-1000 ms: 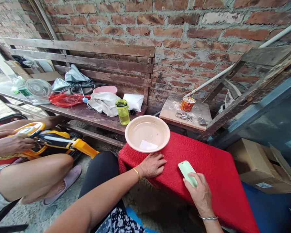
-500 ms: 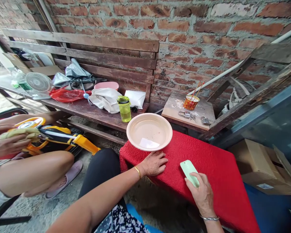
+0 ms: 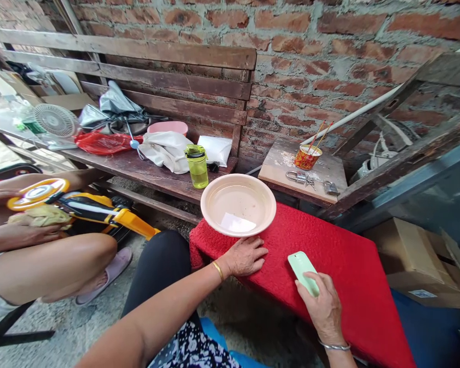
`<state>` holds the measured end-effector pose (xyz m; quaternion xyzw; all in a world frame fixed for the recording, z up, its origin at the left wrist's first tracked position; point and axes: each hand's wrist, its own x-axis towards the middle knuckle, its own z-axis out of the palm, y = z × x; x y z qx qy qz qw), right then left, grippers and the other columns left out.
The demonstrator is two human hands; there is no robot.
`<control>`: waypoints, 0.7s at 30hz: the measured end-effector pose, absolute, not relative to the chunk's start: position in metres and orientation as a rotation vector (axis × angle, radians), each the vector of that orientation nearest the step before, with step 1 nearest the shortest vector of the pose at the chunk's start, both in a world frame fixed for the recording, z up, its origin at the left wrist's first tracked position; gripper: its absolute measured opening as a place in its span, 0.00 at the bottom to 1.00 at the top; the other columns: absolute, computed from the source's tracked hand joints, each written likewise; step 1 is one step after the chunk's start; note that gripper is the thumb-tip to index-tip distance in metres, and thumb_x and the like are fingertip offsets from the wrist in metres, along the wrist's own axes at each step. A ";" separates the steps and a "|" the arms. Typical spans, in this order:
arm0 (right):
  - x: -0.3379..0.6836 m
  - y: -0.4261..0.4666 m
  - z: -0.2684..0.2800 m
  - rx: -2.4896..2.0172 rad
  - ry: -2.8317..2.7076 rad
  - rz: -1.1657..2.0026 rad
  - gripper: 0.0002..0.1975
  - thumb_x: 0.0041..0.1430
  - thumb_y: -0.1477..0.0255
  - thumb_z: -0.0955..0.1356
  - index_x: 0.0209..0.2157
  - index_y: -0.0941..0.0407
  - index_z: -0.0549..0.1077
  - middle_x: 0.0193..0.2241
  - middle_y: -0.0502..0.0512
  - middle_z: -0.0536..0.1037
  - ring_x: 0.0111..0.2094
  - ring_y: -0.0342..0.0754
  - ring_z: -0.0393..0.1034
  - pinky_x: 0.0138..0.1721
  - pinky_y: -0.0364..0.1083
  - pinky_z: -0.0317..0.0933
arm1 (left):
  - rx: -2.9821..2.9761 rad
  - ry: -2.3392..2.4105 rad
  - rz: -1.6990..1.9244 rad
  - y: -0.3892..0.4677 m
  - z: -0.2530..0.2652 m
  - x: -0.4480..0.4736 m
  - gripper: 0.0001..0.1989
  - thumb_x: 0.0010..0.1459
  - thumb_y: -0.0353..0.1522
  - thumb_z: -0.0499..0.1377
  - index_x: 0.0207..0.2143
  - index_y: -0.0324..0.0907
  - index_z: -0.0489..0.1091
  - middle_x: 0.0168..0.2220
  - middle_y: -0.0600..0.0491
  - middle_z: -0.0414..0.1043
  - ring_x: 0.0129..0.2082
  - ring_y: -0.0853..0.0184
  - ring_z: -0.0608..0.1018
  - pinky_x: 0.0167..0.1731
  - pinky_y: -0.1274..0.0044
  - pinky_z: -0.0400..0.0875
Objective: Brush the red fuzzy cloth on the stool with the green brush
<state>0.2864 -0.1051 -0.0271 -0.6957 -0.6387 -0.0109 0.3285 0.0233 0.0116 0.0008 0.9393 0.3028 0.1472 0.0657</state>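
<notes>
My left hand (image 3: 248, 256) lies palm down on the red cloth (image 3: 352, 278), fingers stretched out, just in front of a beige basin (image 3: 268, 220). Water stands in the basin, with a pale bright patch in it; I cannot tell if that is a reflection. In my right hand (image 3: 325, 302) is a pale green oblong plastic piece (image 3: 301, 262) with rounded corners and a small hole at its far end. My fingers and thumb close round its near end, over the cloth. Its underside is hidden.
A yellow-green water bottle (image 3: 198, 171) stands on the wooden bench (image 3: 164, 179). Padlocks (image 3: 301, 177) and a red-gold cup (image 3: 307, 157) sit on a small board. At left, a person's hand (image 3: 30, 232) holds a cloth against a yellow-black object (image 3: 95, 207). A cardboard box (image 3: 414, 255) stands at right.
My view has shifted slightly. Both my hands keep nearly the same place and hold. At left, the other person's hand with the cloth has moved lower along the yellow-black object.
</notes>
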 end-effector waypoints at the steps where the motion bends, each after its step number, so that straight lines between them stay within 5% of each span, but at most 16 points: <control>1: 0.286 -0.105 -0.027 -1.829 -1.666 -0.026 0.25 0.60 0.46 0.63 0.39 0.53 0.75 0.37 0.58 0.72 0.37 0.53 0.71 0.36 0.50 0.65 | 2.833 0.911 0.447 0.012 0.001 0.023 0.14 0.66 0.37 0.53 0.50 0.46 0.72 0.54 0.50 0.68 0.55 0.60 0.70 0.58 0.68 0.60; 12: 0.296 -0.104 -0.025 -1.773 -1.625 0.061 0.25 0.58 0.45 0.65 0.39 0.52 0.75 0.36 0.55 0.71 0.36 0.51 0.71 0.38 0.49 0.67 | 2.830 0.924 0.498 0.013 -0.002 0.023 0.13 0.65 0.37 0.55 0.49 0.47 0.72 0.54 0.51 0.69 0.54 0.62 0.71 0.58 0.69 0.61; 21: 0.356 -0.120 -0.011 -2.166 -1.297 0.117 0.36 0.45 0.36 0.63 0.38 0.53 0.76 0.34 0.58 0.71 0.40 0.60 0.69 0.44 0.58 0.65 | 2.817 0.917 0.498 0.014 -0.002 0.023 0.12 0.64 0.37 0.55 0.47 0.46 0.72 0.53 0.51 0.70 0.53 0.62 0.71 0.58 0.68 0.61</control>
